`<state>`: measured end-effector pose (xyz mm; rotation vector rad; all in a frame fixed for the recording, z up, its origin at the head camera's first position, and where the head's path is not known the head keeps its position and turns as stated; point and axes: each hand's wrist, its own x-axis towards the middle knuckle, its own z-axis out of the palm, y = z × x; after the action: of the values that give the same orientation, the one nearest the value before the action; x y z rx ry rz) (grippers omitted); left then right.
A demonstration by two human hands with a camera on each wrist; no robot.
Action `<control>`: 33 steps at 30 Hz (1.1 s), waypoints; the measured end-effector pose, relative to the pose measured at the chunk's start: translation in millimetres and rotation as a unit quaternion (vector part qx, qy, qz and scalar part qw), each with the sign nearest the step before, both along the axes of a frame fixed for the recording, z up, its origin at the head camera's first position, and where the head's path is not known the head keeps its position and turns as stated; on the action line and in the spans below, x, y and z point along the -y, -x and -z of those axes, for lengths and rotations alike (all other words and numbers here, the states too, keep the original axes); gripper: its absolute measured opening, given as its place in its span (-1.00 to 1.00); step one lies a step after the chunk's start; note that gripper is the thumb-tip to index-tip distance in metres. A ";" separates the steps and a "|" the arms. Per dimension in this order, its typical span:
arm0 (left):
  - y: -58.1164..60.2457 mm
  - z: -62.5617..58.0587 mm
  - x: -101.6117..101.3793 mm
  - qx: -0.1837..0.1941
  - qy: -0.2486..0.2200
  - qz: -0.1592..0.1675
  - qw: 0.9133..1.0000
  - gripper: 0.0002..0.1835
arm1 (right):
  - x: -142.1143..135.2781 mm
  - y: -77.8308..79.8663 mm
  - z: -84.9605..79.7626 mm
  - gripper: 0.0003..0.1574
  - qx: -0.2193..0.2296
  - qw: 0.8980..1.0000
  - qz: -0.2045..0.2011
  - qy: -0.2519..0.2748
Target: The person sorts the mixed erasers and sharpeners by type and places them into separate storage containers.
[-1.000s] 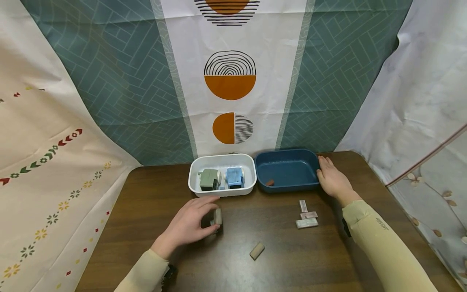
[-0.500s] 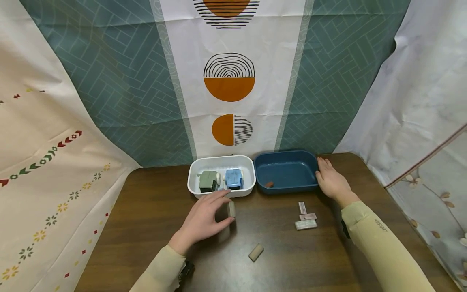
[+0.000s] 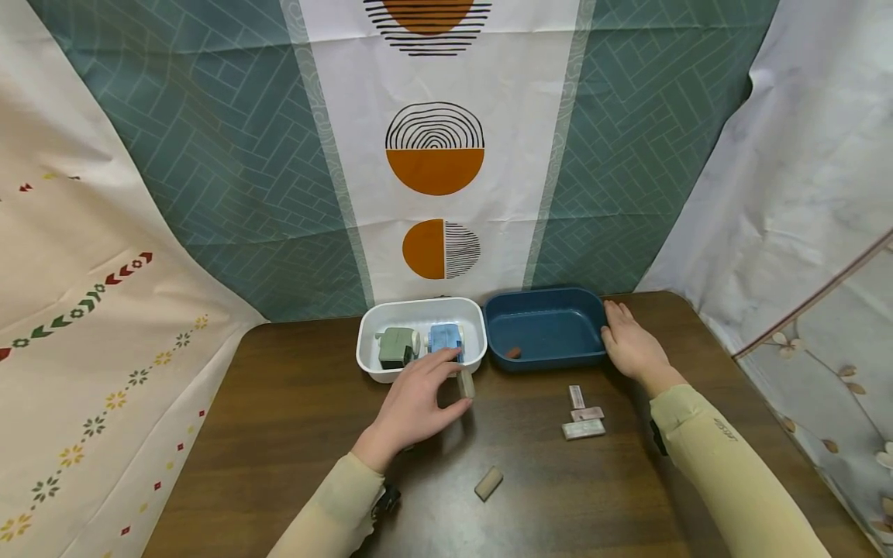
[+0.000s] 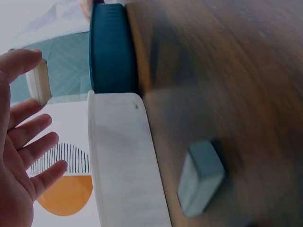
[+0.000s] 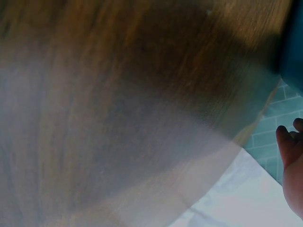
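My left hand (image 3: 418, 399) pinches a small beige, eraser-like block (image 3: 466, 383) between thumb and index finger, just in front of the white tray (image 3: 380, 375). In the left wrist view the block (image 4: 42, 82) stands on edge in that pinch, other fingers spread. My right hand (image 3: 633, 349) lies with extended fingers against the right end of the dark blue tray (image 3: 558, 361). One reddish-brown piece (image 3: 513, 353) sits in that tray. The white tray holds a green device (image 3: 398, 346) and a blue one (image 3: 444, 336), partly hidden by my left hand.
Another beige block (image 3: 489, 483) lies on the wooden table (image 3: 279, 434) near the front. Several small pale, printed blocks (image 3: 583, 428) lie right of centre. A grey-green block (image 4: 201, 179) shows on the table in the left wrist view. Patterned cloth (image 3: 265, 155) hangs behind.
My left hand has carried the beige block rightward and toward the trays, from left of centre to the white tray's front right corner. My right hand has stayed at the blue tray.
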<state>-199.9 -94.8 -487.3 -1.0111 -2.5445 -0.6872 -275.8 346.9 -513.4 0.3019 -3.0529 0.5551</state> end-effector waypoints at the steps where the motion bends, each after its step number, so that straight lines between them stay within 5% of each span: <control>1: 1.0 -0.2 -2.3 0.004 0.002 -0.003 1.000 -0.46 | -0.4 -0.1 0.1 -0.21 0.000 1.000 0.000 0.000; 17: 18.8 -16.4 -36.1 0.048 0.017 -0.039 0.998 -0.51 | -0.3 -1.0 0.4 -0.22 0.000 1.000 0.000 0.001; 33: 42.4 -18.0 -61.6 0.064 0.044 -0.068 0.995 -0.45 | -0.6 -0.5 0.3 -0.21 0.004 1.000 0.001 -0.001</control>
<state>-242.3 -33.1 -469.4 -0.8352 -2.7476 -0.6247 -275.3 347.5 -513.6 0.2973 -3.0611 0.5557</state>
